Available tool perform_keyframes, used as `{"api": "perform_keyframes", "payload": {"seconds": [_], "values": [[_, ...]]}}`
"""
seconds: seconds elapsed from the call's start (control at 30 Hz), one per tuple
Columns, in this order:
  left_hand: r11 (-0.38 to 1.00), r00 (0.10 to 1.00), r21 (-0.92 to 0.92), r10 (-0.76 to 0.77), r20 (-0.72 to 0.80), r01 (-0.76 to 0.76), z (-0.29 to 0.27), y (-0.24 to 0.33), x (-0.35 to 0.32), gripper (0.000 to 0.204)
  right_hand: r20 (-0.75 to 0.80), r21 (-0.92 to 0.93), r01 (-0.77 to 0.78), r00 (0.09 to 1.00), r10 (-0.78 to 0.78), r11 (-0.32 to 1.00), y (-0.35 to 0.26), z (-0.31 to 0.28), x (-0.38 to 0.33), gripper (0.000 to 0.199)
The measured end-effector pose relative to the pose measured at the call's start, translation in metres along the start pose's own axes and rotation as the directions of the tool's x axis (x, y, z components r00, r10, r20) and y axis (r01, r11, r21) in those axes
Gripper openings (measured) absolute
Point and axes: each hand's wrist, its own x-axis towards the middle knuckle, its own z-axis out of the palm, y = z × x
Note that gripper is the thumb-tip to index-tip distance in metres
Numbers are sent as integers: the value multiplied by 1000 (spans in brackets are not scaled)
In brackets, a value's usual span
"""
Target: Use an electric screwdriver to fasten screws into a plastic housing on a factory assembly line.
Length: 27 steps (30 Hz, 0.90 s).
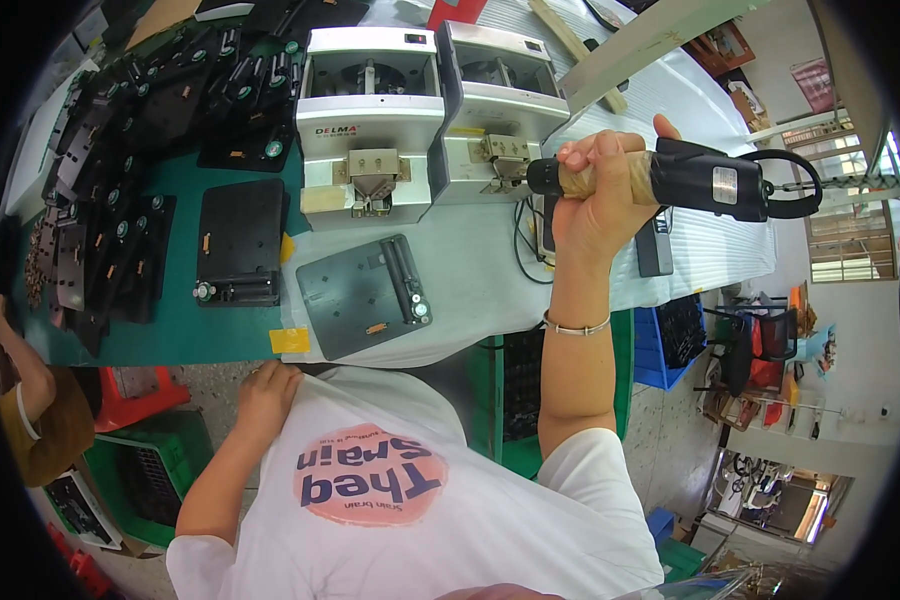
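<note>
The left hand [266,388] is closest to the body. It rests low against the white shirt [410,500], just off the near edge of the worktop [470,290]. The fingers are curled a little and hold nothing. The left arm bends at the elbow and comes up from the lower left.

The right arm goes straight up from the shoulder, with a thin bracelet [575,326] around the wrist. The right hand [595,195] is shut tight around the tan grip of a black electric screwdriver [670,178]. The tool lies sideways in the air over the right part of the worktop, its tip pointing left.

On the worktop near the front edge lies a dark flat plate [362,295] with a black bar on it. Another black plate [238,243] lies to its left on the green mat [170,335]. Farther back stand two white machines [425,100], side by side. The screwdriver tip is just beside the right one. Many black parts [120,170] fill the far left corner.
</note>
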Motion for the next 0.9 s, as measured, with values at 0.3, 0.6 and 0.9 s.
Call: {"api": "perform_keyframes", "payload": {"seconds": [0.3, 0.6, 0.9], "values": [[958, 981, -210, 185, -62, -194, -14, 9, -6, 20, 5, -9, -30, 1000, 30, 1000, 11, -3, -1, 56], [873, 884, -176, 420, -207, -456, -47, 18, -6, 25, 22, 6, -45, 999, 44, 999, 11, -6, 1, 53], [818, 835, -210, 475, -279, -535, -46, 35, 8, 30, -17, 90, -19, 1000, 20, 996, -1, -2, 0, 52]]}}
